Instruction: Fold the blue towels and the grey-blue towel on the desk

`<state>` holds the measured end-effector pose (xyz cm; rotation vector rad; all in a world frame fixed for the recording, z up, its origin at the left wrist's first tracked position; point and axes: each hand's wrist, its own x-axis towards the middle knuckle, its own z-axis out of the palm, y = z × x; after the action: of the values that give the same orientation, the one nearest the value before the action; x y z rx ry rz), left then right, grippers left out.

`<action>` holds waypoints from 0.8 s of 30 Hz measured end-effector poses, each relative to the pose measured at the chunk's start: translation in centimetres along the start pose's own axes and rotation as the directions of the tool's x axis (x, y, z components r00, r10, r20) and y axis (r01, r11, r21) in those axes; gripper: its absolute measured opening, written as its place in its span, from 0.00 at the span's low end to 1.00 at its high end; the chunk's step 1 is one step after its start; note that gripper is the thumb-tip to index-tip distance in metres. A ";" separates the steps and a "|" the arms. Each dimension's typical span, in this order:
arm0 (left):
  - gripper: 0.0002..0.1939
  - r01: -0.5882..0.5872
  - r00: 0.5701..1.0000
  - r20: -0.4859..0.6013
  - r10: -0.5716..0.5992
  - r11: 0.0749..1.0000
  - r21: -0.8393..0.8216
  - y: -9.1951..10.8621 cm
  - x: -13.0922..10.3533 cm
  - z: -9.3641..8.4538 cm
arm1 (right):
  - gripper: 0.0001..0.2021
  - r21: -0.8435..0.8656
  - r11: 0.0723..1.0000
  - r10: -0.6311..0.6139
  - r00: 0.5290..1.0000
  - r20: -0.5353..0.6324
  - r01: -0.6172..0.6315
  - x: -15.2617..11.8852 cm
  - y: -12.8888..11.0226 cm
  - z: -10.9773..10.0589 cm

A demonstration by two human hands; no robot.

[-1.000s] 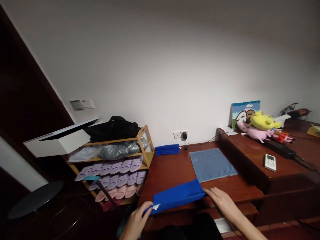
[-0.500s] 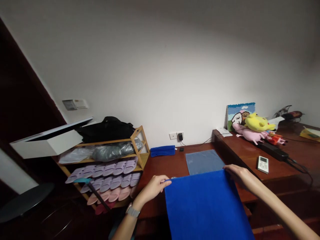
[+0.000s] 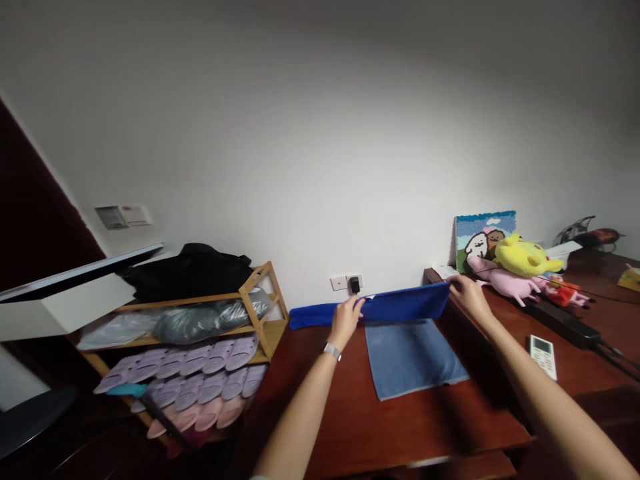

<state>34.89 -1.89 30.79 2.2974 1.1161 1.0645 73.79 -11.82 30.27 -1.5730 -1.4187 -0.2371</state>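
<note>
Stretched between my two hands near the wall is a blue towel [image 3: 405, 305], its top edge pulled taut and a small white tag showing on it. My left hand [image 3: 346, 317] pinches the towel's left corner. At the right corner, my right hand [image 3: 470, 297] is closed on the cloth. Below and nearer to me, a grey-blue cloth [image 3: 413, 360] lies flat on the brown desk [image 3: 345, 420]. Another piece of blue cloth [image 3: 313, 316] lies at the desk's back left, partly behind my left hand; where it ends is hidden.
A wooden rack [image 3: 270, 333] with purple and pink slippers [image 3: 190, 360] stands at the left. On the raised right side are plush toys [image 3: 525, 257], a black power adapter [image 3: 565, 322] and a white remote [image 3: 543, 355]. A plug [image 3: 355, 285] sits in the wall socket.
Both hands have carried the blue towel forward toward the wall. It hung close to me before; now it is at the desk's back, and the grey-blue cloth shows almost whole.
</note>
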 end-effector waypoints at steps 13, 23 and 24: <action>0.15 -0.185 0.982 0.102 0.159 0.920 0.346 -11.8 -20.3 18.4 | 0.15 -0.014 0.938 0.340 0.912 0.228 -0.346 -25.2 13.0 11.5; 0.18 -0.238 0.971 0.137 0.197 0.864 0.444 -12.3 -19.7 17.6 | 0.15 0.053 0.966 0.236 0.947 0.217 -0.253 -25.8 14.2 10.8; 0.19 -0.240 0.970 0.134 0.201 0.859 0.452 -12.5 -19.8 17.7 | 0.15 0.064 0.969 0.221 0.954 0.202 -0.238 -26.1 14.3 10.9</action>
<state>34.20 -9.87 2.54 2.8788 1.1996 0.8302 73.23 -18.86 -0.58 -1.7066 -1.3568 0.1196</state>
